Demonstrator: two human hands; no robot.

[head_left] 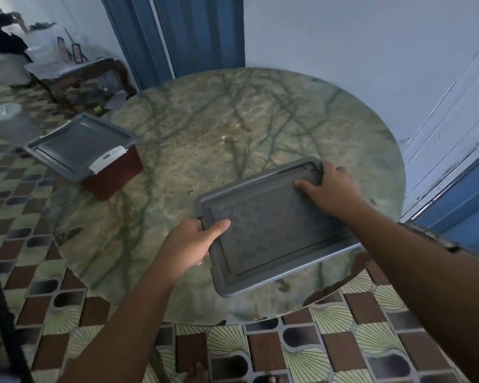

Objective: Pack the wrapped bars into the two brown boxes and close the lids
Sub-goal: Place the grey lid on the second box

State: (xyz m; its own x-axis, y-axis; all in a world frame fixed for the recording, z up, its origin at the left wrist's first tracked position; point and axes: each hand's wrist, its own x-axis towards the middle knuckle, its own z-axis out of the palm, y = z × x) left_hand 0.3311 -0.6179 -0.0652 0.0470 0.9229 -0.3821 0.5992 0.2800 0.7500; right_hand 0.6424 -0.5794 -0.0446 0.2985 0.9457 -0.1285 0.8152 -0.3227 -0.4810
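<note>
A grey lid lies flat at the near right part of the round marble table, and whatever is under it is hidden. My left hand grips the lid's left edge, thumb on top. My right hand holds its far right corner, fingers curled over the rim. A brown box with a grey lid and white latch stands closed at the table's left edge. No wrapped bars are in view.
The table's near edge runs just below the lid I hold. A patterned tile floor lies below. A low wooden table with white items stands at the far left, with a person beside it. Blue doors and a white wall are behind.
</note>
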